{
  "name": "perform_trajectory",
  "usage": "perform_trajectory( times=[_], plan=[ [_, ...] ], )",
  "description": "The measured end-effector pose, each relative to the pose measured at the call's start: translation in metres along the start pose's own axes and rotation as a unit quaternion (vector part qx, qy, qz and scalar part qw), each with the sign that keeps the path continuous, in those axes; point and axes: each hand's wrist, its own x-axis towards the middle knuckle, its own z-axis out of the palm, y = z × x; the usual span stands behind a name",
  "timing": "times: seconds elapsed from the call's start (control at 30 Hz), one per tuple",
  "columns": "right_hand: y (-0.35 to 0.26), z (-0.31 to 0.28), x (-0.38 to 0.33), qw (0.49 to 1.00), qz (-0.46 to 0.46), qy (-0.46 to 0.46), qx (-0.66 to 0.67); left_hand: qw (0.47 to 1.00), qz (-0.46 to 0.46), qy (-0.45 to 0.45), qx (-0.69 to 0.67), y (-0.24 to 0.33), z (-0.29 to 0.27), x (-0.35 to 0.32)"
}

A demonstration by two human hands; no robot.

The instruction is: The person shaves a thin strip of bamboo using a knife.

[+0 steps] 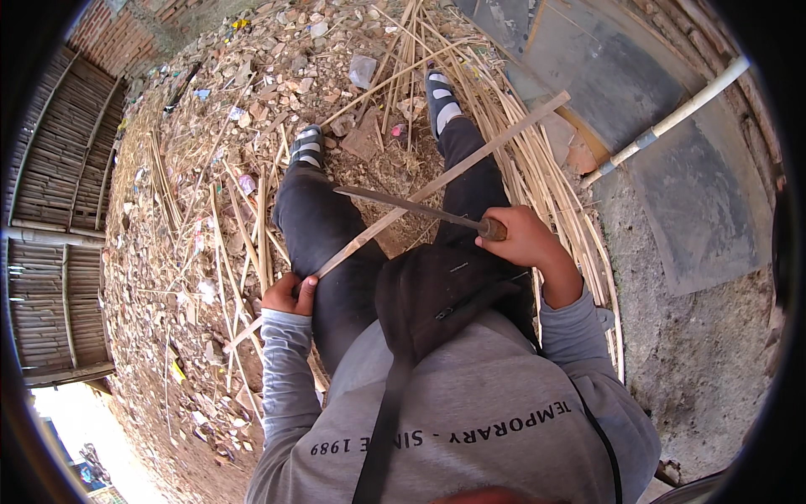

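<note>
My left hand (290, 294) is closed round a long flat bamboo strip (460, 172) near its lower end. The strip slants up to the right across my thighs, its far end beyond my right knee. In my right hand (527, 242) is a long-bladed knife (411, 206), gripped by its brown wooden handle. Its dark narrow blade points left and crosses the strip between my legs. Whether blade and strip touch, I cannot tell. A black bag (445, 290) rests on my lap, its strap running over my grey shirt.
Many split bamboo strips (546, 189) lie along my right side, with more loose strips (260, 227) on the left. Rubble and straw (185, 277) cover the ground. Dark flat panels (701, 206) and a pale pole (672, 118) stand at right; a bamboo wall (46, 302) is at left.
</note>
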Motion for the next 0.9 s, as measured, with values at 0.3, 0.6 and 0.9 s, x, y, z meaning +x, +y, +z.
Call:
perform_trajectory(
  times=[0.3,0.6,0.9],
  plan=[
    [0.0019,0.0022,-0.0003,1.000,-0.013,0.006,0.007,1.000,-0.011,-0.012,-0.017,0.0013,-0.0015,0.0002],
    [0.0019,0.0021,-0.0009,1.000,-0.006,-0.003,0.008,1.000,-0.005,-0.003,-0.022,0.0002,-0.0003,-0.0002],
    [0.0060,0.0089,-0.0023,1.000,-0.017,0.013,0.018,1.000,-0.008,-0.008,-0.025,-0.0007,-0.0006,0.0001]
  ],
)
